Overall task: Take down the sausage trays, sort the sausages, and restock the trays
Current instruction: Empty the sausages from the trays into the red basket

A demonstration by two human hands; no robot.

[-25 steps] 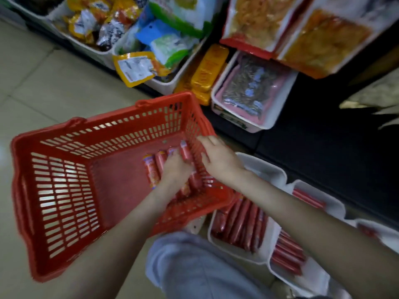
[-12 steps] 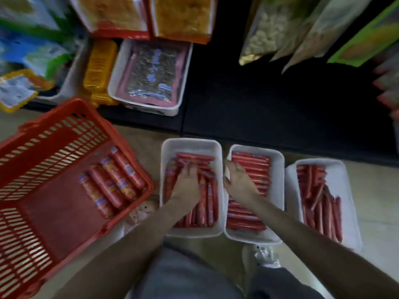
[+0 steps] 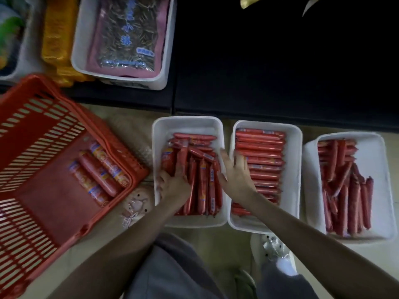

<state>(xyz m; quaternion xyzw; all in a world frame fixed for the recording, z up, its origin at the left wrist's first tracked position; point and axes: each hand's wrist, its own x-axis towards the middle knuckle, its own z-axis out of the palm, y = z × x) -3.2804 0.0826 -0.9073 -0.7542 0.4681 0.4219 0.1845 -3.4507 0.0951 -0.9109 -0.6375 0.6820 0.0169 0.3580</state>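
Sausages [image 3: 200,182] in red wrap fill three white trays side by side on the floor. Left tray [image 3: 187,123]: mixed lot, most lying lengthwise toward us, a few crosswise at the far end. Middle tray [image 3: 299,160]: crosswise stack [image 3: 261,147], neat and layered. Right tray [image 3: 382,173]: loose pile [image 3: 343,190], mostly lengthwise, jumbled at the far end, with a bare white strip along its right side. Left and middle trays touch rim to rim. Right tray sits just beside the middle one.

Left hand [image 3: 172,184] is inside the left tray near its left wall, fingers reaching forward onto the sausages. We can't tell whether it grips any or only presses. Right hand [image 3: 234,173] is spread, fingers straight and apart, palm down over the shared rim of the left and middle trays, fingertips at the crosswise stack's left edge. It holds nothing.

Red basket [image 3: 54,203] sits on the floor left of the trays, one corner just beside the left tray. Three fatter sausages [image 3: 99,175] with yellow-blue labels lie side by side in that corner.

Behind the trays we see a black shelf base [image 3: 280,61]. At its left, a white bin [image 3: 167,61] holds a pink packet [image 3: 127,35] with dark contents. Yellow packs [image 3: 57,33] are just left of the bin. Nearest us: grey trousers [image 3: 168,272], one pale shoe [image 3: 138,203] between basket and left tray, and another shoe [image 3: 274,249] below the middle tray.
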